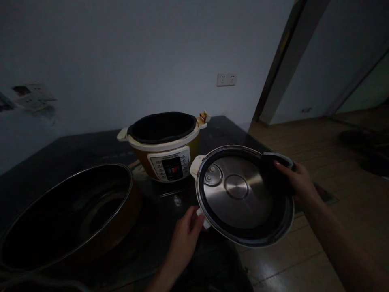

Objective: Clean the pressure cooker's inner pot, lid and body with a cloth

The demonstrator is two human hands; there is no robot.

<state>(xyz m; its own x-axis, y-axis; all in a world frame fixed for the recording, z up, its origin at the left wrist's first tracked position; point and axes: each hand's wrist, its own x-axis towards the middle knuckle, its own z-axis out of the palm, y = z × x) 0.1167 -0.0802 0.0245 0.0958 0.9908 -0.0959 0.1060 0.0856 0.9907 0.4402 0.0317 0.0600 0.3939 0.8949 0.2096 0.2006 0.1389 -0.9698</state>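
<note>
My left hand [187, 230] grips a white tab on the rim of a pressure cooker lid [237, 192], whose metal underside and dark seal ring face me. A dark cloth [275, 174] is bunched in my right hand [299, 180], pressed against the lid's right side near the rim. The lid is held tilted, over the table's right edge. Behind and left of it stands the electric pressure cooker [165, 152], uncovered, with a dark inner pot and a lit display on its front.
A large deep dark pan [133, 198] occupies the left of the black table [215, 129]. A wall socket [226, 79] is on the wall behind. Tiled floor [282, 259] lies to the right, past the table edge, with a doorway frame [279, 61] farther back.
</note>
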